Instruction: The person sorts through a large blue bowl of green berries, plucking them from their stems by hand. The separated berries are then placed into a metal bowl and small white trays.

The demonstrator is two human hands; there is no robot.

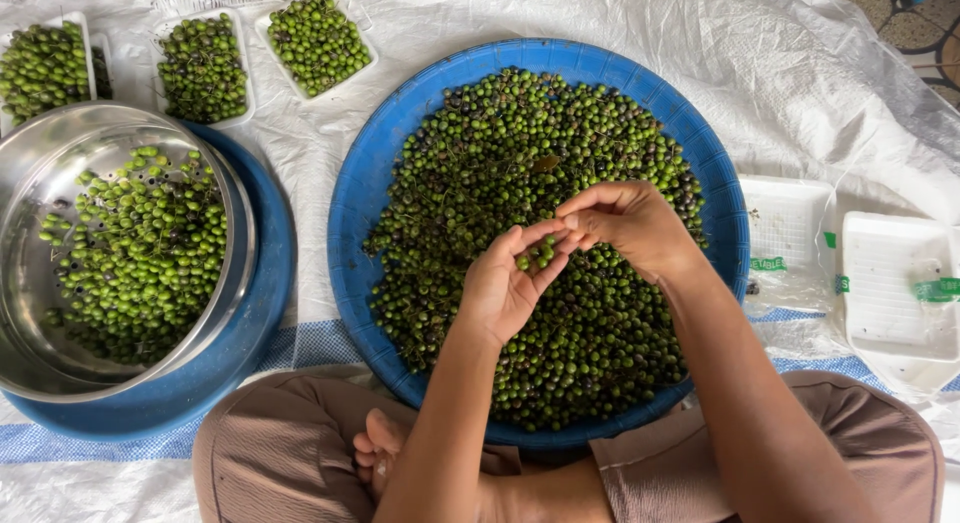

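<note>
A: What are the hands doing over the big tray?

B: The left hand [505, 283] is cupped palm-up above the round blue tray [380, 163], with a few small green berries [540, 253] lying in the curl of its fingers. The right hand [630, 223] meets it from the other side, fingertips drawn together in a pinch right at those berries, touching the left fingertips.

A: And the tray itself?

B: It carries a heap of green berries [520, 143], mostly green with some darker ones mixed in and thin stems among them. It rests on a white woven sheet [800, 83], just in front of the person's crossed legs.

A: What sits to the left?

B: A steel colander [40, 183] holding more berries, set inside a blue basin [270, 283]. Behind it, three white foam trays [262, 28] are filled with sorted green berries.

A: Anything on the right?

B: Two empty white foam trays [890, 293] with green tape, just beside the blue tray's rim and lying side by side
</note>
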